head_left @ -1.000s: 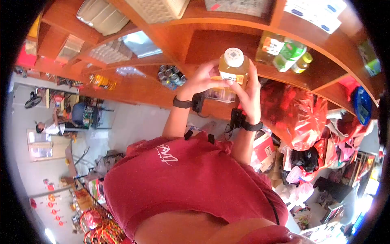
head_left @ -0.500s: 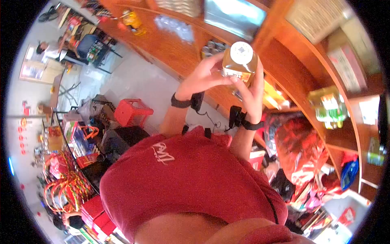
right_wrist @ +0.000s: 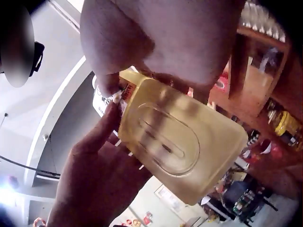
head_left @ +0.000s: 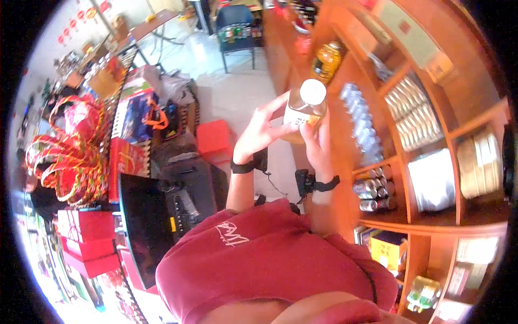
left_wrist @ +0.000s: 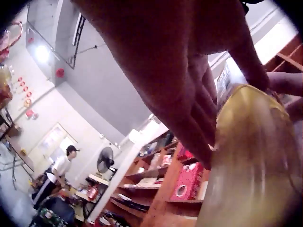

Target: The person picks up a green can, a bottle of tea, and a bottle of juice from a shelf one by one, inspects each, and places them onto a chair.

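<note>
Between both hands, in front of the chest, is a clear square-sided bottle [head_left: 294, 120] of yellowish liquid with a white cap [head_left: 313, 92] and a printed label. My left hand [head_left: 256, 133] grips its left side, the thumb across the label. From the right, my right hand [head_left: 318, 147] holds the other side, its thumb also at the label. The bottle's flat base [right_wrist: 189, 137] faces the right wrist camera, with the left hand [right_wrist: 102, 182] below it. In the left wrist view the bottle's body [left_wrist: 251, 170] is blurred and close.
Wooden shelves [head_left: 402, 217] run along the right, holding cans [head_left: 373, 189], stacked packs and a large yellow bottle [head_left: 327, 62]. Leftward are a red stool [head_left: 213, 137], a black monitor [head_left: 143, 227] and woven baskets [head_left: 70, 151]. A blue chair [head_left: 235, 17] stands ahead; a person [left_wrist: 60, 170] is farther off.
The head view has swung left along the shelves, so the floor, stool and baskets now show more. The bottle stays in both hands, its label turned more towards the head camera.
</note>
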### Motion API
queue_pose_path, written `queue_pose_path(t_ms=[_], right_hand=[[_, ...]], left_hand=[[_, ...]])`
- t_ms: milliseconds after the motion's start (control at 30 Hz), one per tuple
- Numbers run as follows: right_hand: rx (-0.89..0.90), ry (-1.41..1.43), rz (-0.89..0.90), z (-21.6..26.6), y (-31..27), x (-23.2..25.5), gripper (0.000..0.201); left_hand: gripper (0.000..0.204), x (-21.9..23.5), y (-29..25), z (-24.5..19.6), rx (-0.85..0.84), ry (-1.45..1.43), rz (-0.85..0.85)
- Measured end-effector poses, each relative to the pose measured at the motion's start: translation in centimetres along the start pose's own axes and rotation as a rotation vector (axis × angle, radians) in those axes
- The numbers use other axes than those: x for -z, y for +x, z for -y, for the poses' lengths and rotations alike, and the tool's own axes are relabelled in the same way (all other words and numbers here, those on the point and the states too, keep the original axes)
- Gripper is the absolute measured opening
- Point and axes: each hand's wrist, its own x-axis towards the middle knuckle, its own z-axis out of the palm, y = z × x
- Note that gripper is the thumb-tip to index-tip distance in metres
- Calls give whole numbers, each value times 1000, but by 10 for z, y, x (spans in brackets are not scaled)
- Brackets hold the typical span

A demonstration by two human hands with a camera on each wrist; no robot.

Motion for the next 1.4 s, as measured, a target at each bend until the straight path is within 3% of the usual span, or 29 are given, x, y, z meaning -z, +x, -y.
queue_pose_path(t_ms=[167,333,467,600,833,933,1033,1100,1267,1400], right_hand=[[-121,115,160,-42,48,-62,68],[-241,194,262,-94,88,-92,70],[-160,280,372,-129,143,-110,70],[-115,348,418,-154,211,-114,70],[24,233,349,-201,334,-64,68],[11,234,377,-233,381,-51,67],[-38,213,370,-255,407,-50,67],[25,196,354,-276,438,-62,66],[-111,292,453,-346,503,-101,64],[-156,320,454,-403,566,-147,64]], left_hand=[[72,74,-13,16,106,-60,-198],[72,114,-6,38,160,-27,-354],[74,143,20,54,237,24,-469],[76,172,72,80,168,47,-513],[72,187,201,136,89,2,-477],[72,192,244,167,60,-36,-527],[75,217,269,189,139,-32,-508],[76,244,295,203,137,7,-516],[74,317,327,255,173,103,-569],[71,404,365,298,207,169,-527]])
